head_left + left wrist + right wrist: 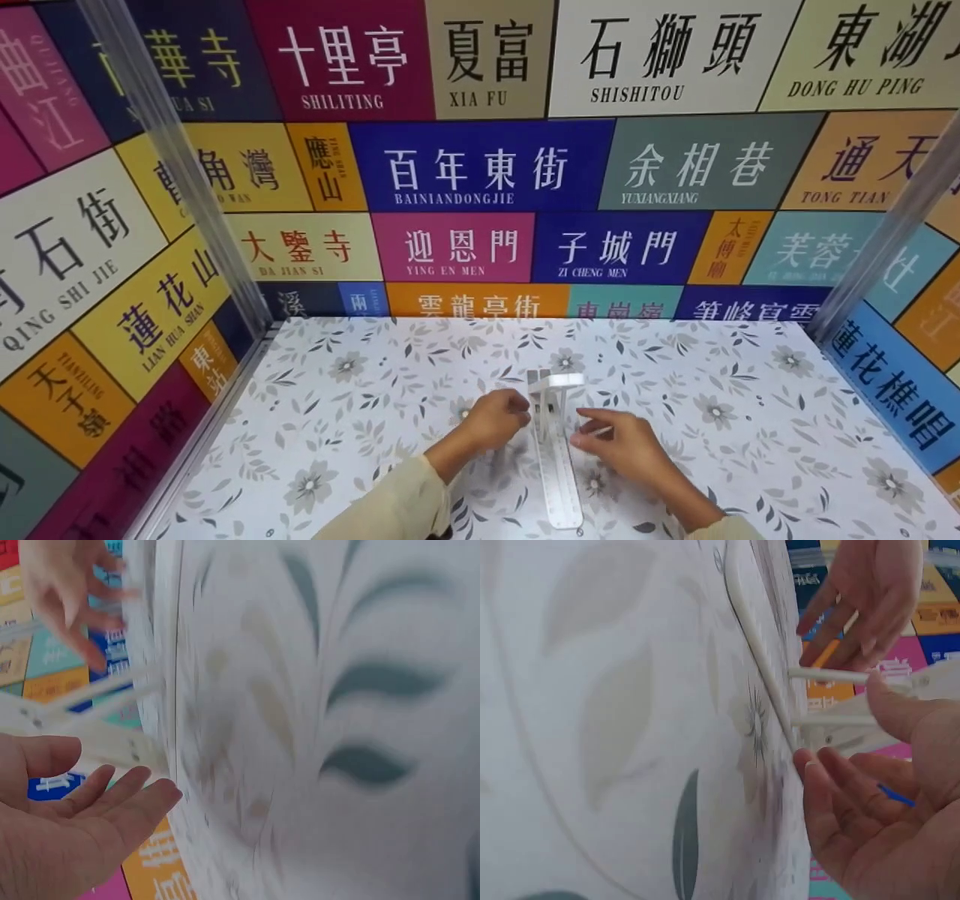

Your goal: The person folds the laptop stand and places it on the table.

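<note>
A white plastic frame (560,480) stands on the flower-patterned surface, its long, narrow base pointing toward me. Thin posts (829,676) rise from this base to a short white crosspiece (556,381) at the far end. My left hand (495,421) is just left of the posts, fingers loosely bent and holding nothing. On the other side, my right hand (624,442) hovers with thumb and fingers apart, also holding nothing. Both wrist views show the hands facing each other across the posts. Whether any fingertip touches the frame, I cannot tell.
Pale cloth or paper with grey flowers covers the tabletop (360,405). Behind it rises a wall of coloured name panels (480,169). Clear upright posts stand at the left corner (199,187) and right corner (874,255). A small grey piece (534,375) lies beside the crosspiece.
</note>
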Tool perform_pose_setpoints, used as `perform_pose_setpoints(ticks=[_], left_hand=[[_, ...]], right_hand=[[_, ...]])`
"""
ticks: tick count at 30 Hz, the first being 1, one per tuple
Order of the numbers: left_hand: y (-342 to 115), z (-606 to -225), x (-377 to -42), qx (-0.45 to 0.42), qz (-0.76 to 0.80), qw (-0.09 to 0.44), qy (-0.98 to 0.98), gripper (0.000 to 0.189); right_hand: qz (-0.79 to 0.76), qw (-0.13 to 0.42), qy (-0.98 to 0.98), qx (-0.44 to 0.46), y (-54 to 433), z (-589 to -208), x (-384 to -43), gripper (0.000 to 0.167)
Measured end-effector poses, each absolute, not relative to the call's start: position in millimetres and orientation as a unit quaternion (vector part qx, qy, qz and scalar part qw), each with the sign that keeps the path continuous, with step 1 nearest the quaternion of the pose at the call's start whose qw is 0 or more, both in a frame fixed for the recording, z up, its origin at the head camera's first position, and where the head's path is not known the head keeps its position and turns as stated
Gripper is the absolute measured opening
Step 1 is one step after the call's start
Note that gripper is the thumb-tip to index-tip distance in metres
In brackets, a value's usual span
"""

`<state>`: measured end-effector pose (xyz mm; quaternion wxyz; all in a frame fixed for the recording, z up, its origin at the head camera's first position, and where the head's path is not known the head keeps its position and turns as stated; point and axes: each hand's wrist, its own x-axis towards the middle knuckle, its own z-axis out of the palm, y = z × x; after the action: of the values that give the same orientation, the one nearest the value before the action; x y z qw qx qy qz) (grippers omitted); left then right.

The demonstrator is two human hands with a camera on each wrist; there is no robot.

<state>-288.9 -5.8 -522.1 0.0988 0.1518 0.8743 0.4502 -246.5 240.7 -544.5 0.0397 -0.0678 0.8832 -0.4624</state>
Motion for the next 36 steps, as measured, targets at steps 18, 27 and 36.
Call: perform_pose_setpoints(ticks=[18,27,36], left_hand=[[16.8,-542.9,-278.8,0.126,0.453,0.053,0.881,0.006],[18.4,-549.4,-281.7,0.174,0.393,-0.002,0.903,0.008],[18.3,-548.3,-286.9,0.189,0.355,-0.037,0.915,0.008]], right_hand=[[-0.524,0.017,0.846,-0.097,224.9,-570.0,-281.6,0.022],[-0.557,0.042,0.824,-0.092,225.3,-576.2,-281.0,0.016],[-0.580,0.085,0.806,-0.079,219.0,-571.5,-279.9,0.008]])
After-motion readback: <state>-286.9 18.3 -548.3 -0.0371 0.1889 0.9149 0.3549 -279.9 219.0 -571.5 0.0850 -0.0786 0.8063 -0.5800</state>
